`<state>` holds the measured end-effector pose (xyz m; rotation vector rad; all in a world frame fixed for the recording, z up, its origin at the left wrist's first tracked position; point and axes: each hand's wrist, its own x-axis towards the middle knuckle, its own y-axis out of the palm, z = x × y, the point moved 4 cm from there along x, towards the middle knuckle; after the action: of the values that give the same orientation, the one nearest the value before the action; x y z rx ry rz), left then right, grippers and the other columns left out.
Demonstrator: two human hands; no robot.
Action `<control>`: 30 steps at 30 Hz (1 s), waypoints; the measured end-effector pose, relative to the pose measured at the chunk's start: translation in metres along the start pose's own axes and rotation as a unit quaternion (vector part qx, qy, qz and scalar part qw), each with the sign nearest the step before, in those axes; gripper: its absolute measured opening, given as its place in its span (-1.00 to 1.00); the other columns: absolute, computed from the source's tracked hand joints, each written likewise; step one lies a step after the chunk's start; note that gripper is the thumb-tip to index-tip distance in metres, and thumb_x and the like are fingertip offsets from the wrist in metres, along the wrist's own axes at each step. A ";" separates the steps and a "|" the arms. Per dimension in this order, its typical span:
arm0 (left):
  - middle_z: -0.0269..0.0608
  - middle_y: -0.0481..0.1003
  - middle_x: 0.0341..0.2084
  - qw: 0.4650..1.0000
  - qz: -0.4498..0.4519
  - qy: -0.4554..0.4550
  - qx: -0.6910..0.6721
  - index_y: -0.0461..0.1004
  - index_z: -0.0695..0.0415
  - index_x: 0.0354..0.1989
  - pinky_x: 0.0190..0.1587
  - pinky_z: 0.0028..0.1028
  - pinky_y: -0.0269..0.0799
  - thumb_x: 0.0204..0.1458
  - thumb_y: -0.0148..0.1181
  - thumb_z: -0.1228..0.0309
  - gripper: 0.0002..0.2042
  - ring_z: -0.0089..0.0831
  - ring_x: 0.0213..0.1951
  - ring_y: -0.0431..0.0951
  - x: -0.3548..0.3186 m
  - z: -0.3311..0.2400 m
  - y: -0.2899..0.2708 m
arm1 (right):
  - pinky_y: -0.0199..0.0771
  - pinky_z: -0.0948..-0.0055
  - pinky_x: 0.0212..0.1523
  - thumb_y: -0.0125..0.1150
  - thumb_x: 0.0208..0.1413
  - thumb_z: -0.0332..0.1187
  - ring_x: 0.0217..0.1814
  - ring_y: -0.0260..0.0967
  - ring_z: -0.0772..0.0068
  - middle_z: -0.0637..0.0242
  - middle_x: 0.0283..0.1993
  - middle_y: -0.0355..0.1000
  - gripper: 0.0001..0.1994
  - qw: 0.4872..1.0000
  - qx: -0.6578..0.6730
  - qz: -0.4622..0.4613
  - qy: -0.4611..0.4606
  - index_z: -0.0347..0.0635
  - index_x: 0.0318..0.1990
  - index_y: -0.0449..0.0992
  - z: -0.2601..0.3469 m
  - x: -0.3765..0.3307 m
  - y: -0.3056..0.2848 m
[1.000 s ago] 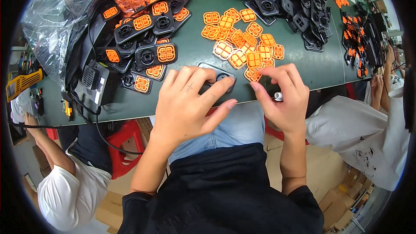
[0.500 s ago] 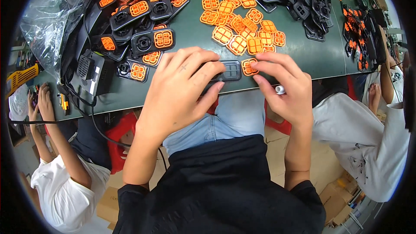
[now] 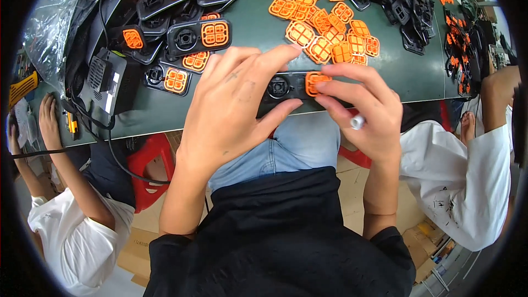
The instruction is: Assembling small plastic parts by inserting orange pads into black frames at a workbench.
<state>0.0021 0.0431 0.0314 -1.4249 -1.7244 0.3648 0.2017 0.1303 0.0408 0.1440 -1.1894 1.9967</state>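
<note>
A black oblong plastic plate (image 3: 279, 87) with a round socket lies near the table's front edge. My left hand (image 3: 231, 99) spans its left part, thumb along the near side and fingers at the far side; the palm hides that end. At the plate's right end, my right hand (image 3: 366, 104) pinches an orange four-pane plastic insert (image 3: 317, 83) between thumb and fingers. The insert sits over the plate's end; I cannot tell whether it is seated. A white cylinder end (image 3: 357, 122), perhaps a pen's, sticks out from the right palm.
Loose orange inserts (image 3: 334, 36) are heaped beyond my hands. Black plates with orange inserts (image 3: 199, 36) pile up at left, beside a black boxy device (image 3: 113, 82) and cables. More black plates (image 3: 399, 5) lie at far right. Co-workers sit on both sides.
The plate now shows its round socket side in place of the panelled side. My right hand has brought the orange insert from beside the plate onto its right end. My left index finger has stretched out.
</note>
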 end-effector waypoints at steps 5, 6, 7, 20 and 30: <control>-0.32 0.71 -0.14 1.000 0.006 -0.016 -0.005 0.56 0.02 0.26 0.08 -0.23 0.48 -0.13 0.67 0.37 -0.32 -0.23 -0.01 0.61 -0.003 0.002 0.005 | 0.66 0.37 -0.35 0.56 -0.02 -0.49 -0.32 0.65 0.34 0.40 0.04 0.65 -0.67 0.997 -0.022 0.073 -0.006 -0.01 -0.05 0.75 0.002 -0.001 0.010; -0.32 0.71 -0.14 1.000 0.005 -0.017 -0.004 0.56 0.02 0.26 0.08 -0.23 0.48 -0.13 0.67 0.37 -0.32 -0.23 -0.01 0.61 -0.004 0.002 0.005 | 0.66 0.37 -0.35 0.56 -0.02 -0.49 -0.32 0.65 0.34 0.40 0.04 0.65 -0.67 0.997 -0.022 0.074 -0.008 -0.01 -0.05 0.75 0.002 -0.001 0.010; -0.33 0.71 -0.14 1.000 -0.001 -0.012 -0.002 0.57 0.02 0.24 0.07 -0.24 0.48 -0.13 0.66 0.37 -0.34 -0.24 -0.02 0.61 -0.003 0.001 0.005 | 0.66 0.38 -0.35 0.55 -0.03 -0.49 -0.32 0.65 0.36 0.42 0.04 0.65 -0.67 0.997 -0.029 0.068 -0.019 -0.01 -0.05 0.75 0.003 -0.001 0.009; -0.35 0.70 -0.14 1.000 0.008 0.001 0.027 0.59 0.00 0.21 0.05 -0.23 0.49 -0.10 0.64 0.34 -0.39 -0.22 -0.02 0.59 -0.003 0.002 0.003 | 0.69 0.27 -0.25 0.49 0.16 -0.42 -0.19 0.68 0.14 0.33 -0.05 0.65 -0.75 0.991 -0.002 0.111 0.070 -0.04 -0.01 0.67 0.008 0.011 0.008; -0.31 0.67 0.00 0.999 0.008 0.016 0.035 0.57 0.03 0.23 0.11 -0.18 0.50 -0.09 0.61 0.37 -0.38 -0.15 0.04 0.59 -0.003 -0.001 0.004 | 0.66 0.26 0.01 0.51 0.07 -0.53 0.01 0.66 0.07 0.18 -0.01 0.64 -0.59 0.978 -0.052 0.186 0.084 -0.18 0.11 0.62 0.016 0.028 0.002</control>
<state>0.0054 0.0410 0.0284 -1.3877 -1.6597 0.4065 0.1770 0.1331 0.0611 -0.3171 -1.2786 2.2066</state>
